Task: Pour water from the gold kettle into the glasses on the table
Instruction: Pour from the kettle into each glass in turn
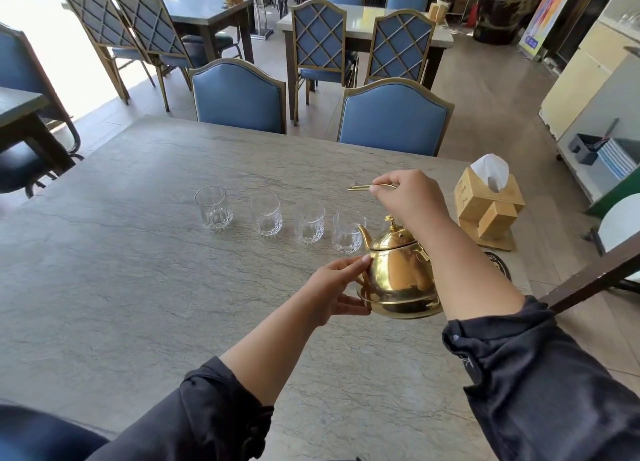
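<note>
The gold kettle [398, 273] sits low over the near-right part of the grey stone table [138, 287]; whether its base touches the top or is lifted just clear can't be told from this angle. Its spout tip is right by the rim of the nearest glass [347, 233], overlapping it in view.

The right hand [408, 197] is above the kettle, fingers closed round the thin gold handle [363, 187]. Only a short end of the handle pokes out to the left of the fist; the rest is hidden by the hand & forearm, which also covers the kettle's right side. The left hand [332, 287] is at the kettle's left flank, fingers spread, fingertips touching the body near the spout base & lower rim, steadying rather than wrapped round.

To the left of the kettle, 4 glasses stand in a row: the nearest, then a second glass [309, 225], a third glass [266, 215], and the far glass [213, 207]. All clear w/ cut bases; water level, if any, is too hard to make out.

Right of the kettle & further back stands a wooden tissue box [488, 204]. A dark round mark just right of the kettle is mostly hidden by the forearm.
</note>
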`<state>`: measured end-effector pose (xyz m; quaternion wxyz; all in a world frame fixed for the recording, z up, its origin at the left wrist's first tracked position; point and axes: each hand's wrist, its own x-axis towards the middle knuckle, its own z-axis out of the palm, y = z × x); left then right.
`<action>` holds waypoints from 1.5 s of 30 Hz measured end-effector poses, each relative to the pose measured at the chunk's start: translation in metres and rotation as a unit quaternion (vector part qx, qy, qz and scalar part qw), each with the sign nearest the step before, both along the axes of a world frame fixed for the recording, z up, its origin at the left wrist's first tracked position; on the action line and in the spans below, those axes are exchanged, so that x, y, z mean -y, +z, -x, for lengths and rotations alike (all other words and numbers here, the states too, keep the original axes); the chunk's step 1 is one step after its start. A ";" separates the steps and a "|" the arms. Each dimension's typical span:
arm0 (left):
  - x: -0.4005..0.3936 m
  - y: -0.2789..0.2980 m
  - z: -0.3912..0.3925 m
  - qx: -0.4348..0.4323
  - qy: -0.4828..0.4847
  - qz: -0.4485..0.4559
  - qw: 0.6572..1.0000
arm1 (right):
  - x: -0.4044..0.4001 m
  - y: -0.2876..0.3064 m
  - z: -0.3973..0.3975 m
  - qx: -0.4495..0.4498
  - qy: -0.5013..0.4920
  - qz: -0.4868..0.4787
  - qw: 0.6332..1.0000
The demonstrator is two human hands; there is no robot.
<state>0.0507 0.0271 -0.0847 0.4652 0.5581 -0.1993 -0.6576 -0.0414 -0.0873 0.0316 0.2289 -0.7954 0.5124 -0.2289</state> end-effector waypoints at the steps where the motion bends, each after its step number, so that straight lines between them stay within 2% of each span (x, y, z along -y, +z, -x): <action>1: 0.000 0.000 0.000 0.001 -0.001 -0.001 1.000 | 0.000 0.000 0.000 0.001 -0.001 -0.001 1.000; 32: -0.003 -0.003 0.000 0.013 -0.001 0.005 1.000 | -0.002 -0.006 0.005 0.008 -0.002 0.009 1.000; 45: -0.006 -0.011 -0.013 0.056 0.001 0.004 0.998 | -0.030 -0.022 0.017 0.103 -0.058 0.015 0.993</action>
